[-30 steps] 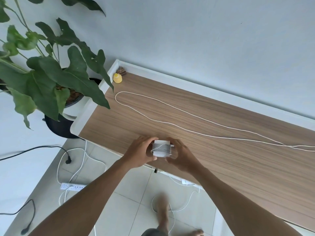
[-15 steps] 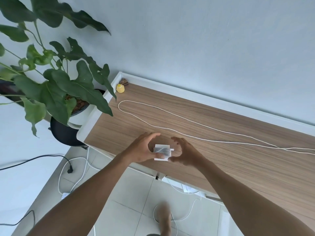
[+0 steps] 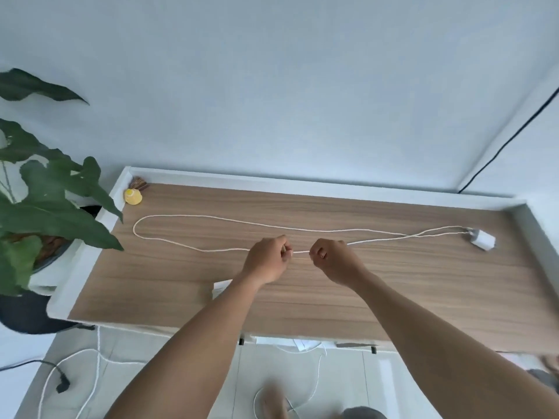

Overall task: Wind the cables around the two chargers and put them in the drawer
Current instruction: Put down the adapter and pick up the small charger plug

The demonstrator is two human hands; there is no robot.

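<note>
A long white cable (image 3: 211, 218) lies in a flat loop across the wooden desk (image 3: 423, 297) and ends at a white charger (image 3: 483, 239) near the right rim. My left hand (image 3: 267, 261) and my right hand (image 3: 332, 261) both pinch the near strand of this cable at the desk's middle, a short stretch taut between them. A second white charger (image 3: 220, 288), wound with its cable, rests on the desk under my left forearm, mostly hidden. No drawer is visible.
A small yellow object (image 3: 133, 196) and a brown tuft sit in the desk's back left corner. A large potted plant (image 3: 45, 207) stands left of the desk. Cables and a black plug (image 3: 62, 385) lie on the tiled floor below.
Both hands let go of the wound charger, which now sits on the desk. They moved forward and took hold of the loose cable. The view swung right, revealing the second charger.
</note>
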